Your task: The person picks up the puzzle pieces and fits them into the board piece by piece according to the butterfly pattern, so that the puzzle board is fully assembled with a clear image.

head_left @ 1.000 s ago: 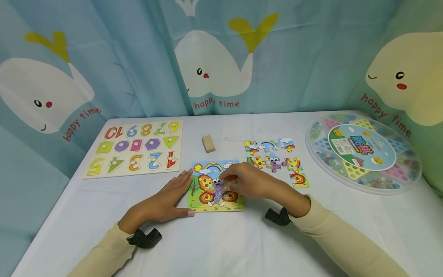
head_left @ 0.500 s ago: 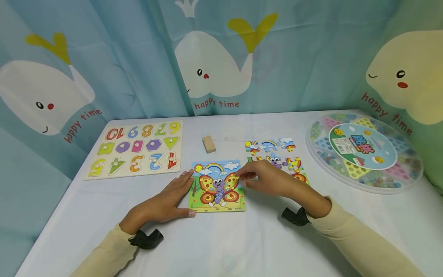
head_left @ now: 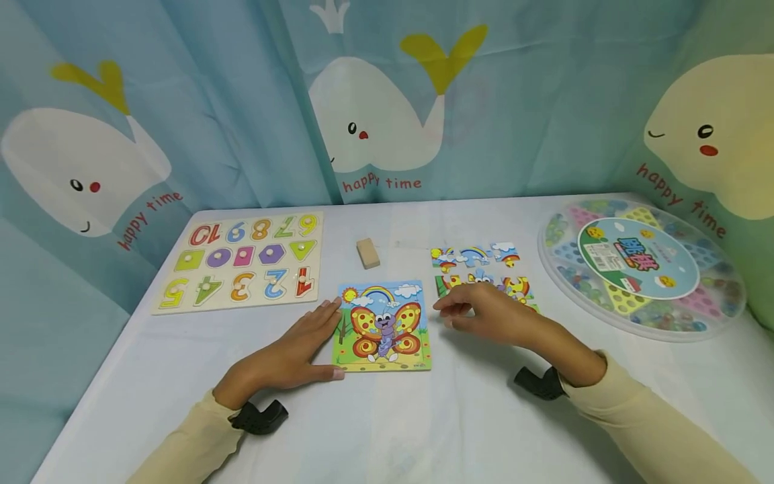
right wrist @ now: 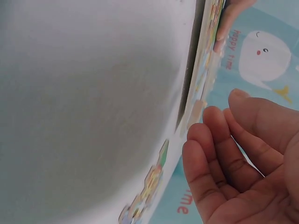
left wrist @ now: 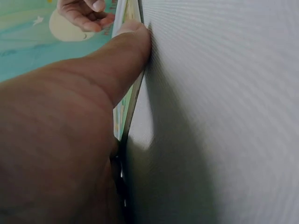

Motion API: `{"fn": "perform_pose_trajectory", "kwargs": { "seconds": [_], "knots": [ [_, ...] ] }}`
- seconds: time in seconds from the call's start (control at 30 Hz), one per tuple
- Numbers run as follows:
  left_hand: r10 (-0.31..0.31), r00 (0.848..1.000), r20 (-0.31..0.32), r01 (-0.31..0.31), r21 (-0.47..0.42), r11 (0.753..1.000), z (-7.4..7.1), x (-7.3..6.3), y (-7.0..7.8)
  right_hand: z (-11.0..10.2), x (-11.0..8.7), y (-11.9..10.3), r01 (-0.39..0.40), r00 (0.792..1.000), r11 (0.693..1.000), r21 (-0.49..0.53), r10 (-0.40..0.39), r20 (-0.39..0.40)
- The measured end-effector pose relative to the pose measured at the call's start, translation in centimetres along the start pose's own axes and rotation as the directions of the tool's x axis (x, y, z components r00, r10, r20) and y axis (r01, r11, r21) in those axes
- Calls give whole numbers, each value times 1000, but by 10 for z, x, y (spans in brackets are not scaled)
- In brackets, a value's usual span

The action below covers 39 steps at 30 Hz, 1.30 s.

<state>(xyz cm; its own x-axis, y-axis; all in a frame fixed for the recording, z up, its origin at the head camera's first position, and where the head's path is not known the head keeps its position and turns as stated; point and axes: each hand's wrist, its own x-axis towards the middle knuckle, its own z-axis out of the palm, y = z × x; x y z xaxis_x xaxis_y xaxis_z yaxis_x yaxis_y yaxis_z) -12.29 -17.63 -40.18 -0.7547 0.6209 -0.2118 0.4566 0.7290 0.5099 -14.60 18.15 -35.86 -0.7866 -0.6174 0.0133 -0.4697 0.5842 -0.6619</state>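
A square butterfly puzzle board [head_left: 385, 328] lies flat in the middle of the table. My left hand [head_left: 289, 351] rests along its left side, fingers and thumb extended, the thumb at the lower left corner. The left wrist view has that thumb [left wrist: 124, 51] against the board's edge. Right of the board, my right hand [head_left: 496, 312] hovers with loosely bent fingers. Nothing is between its fingers [right wrist: 198, 163] in the right wrist view. Loose jigsaw pieces [head_left: 474, 255] lie in rows beyond the right hand, which hides some of them.
A number and shape peg board [head_left: 232, 312] lies at the back left. Between it and the pieces is a small wooden block [head_left: 367, 253]. A round plastic marble-game box [head_left: 637, 259] takes up the back right. A blue whale-print curtain [head_left: 387, 87] hangs behind the table.
My right hand has moved right, off the butterfly board and over toward the loose pieces, uncovering the board's picture. The left hand stays at the board's left side.
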Motion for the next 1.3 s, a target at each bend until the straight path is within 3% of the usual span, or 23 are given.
{"fn": "perform_pose_trajectory", "kwargs": {
  "seconds": [0.63,0.97,1.2,1.3],
  "knots": [
    [-1,1000,3,1,10,1000,1,1,0,-22,-27,23,33,995,995,-90,-42,-95],
    [-16,1000,11,16,13,1000,0,1,0,-37,-39,32,-34,994,996,-88,25,-104],
    [-17,1000,9,17,16,1000,1,2,0,-47,-53,43,-27,991,990,-140,9,-131],
    [-23,1000,14,22,17,1000,0,1,-1,-50,-58,47,-72,991,987,-141,54,-126]
  ]
}}
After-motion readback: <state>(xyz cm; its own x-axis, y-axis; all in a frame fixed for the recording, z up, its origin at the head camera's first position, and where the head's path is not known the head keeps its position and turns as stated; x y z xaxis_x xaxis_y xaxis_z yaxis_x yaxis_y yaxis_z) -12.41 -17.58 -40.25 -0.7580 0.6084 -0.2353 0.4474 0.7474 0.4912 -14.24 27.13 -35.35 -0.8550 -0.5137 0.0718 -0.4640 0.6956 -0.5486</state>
